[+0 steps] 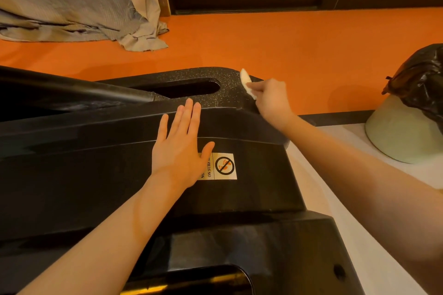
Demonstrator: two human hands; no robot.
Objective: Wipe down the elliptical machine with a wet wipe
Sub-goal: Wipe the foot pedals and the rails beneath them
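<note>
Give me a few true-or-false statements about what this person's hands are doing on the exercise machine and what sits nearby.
1. The right hand pinches a white wet wipe against the far corner of the black elliptical machine. True.
2. The left hand grips the black bar. False: it rests flat, fingers straight, on the machine's cover.
3. The left hand partly covers a white warning sticker. True.
4. The floor beyond the machine is blue. False: it is orange.
5. A black bag sits at the right edge. True.
</note>
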